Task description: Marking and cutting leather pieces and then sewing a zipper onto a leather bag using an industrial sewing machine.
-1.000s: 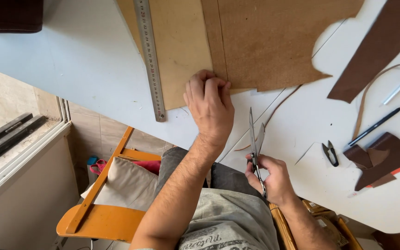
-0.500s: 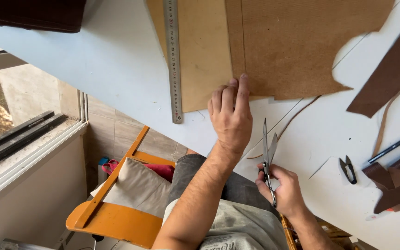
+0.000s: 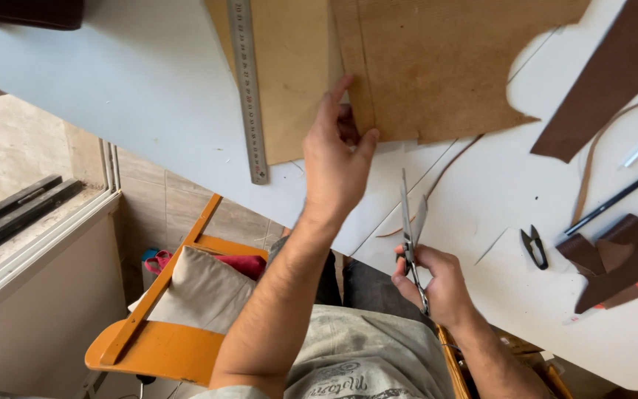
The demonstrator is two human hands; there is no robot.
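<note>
My left hand (image 3: 337, 159) pinches the near edge of a large tan leather sheet (image 3: 444, 66) lying on the white table (image 3: 149, 111); thumb and fingers grip its corner. My right hand (image 3: 437, 284) is over the table's near edge and holds a pair of metal scissors (image 3: 410, 222), blades slightly apart and pointing up toward the sheet, not touching it. A long steel ruler (image 3: 249, 89) lies on a lighter tan board (image 3: 289, 74) left of my left hand.
Dark brown leather pieces (image 3: 614, 74) and scraps (image 3: 622, 262) lie at the right, with small black thread snips (image 3: 534, 246), a dark pen (image 3: 611, 201) and a thin leather strip (image 3: 444, 174). An orange wooden chair (image 3: 164, 332) with a beige cushion stands below left.
My left hand went from lying flat on the sheet's edge to pinching it with fingers raised. The right hand with the scissors stayed close to where it was.
</note>
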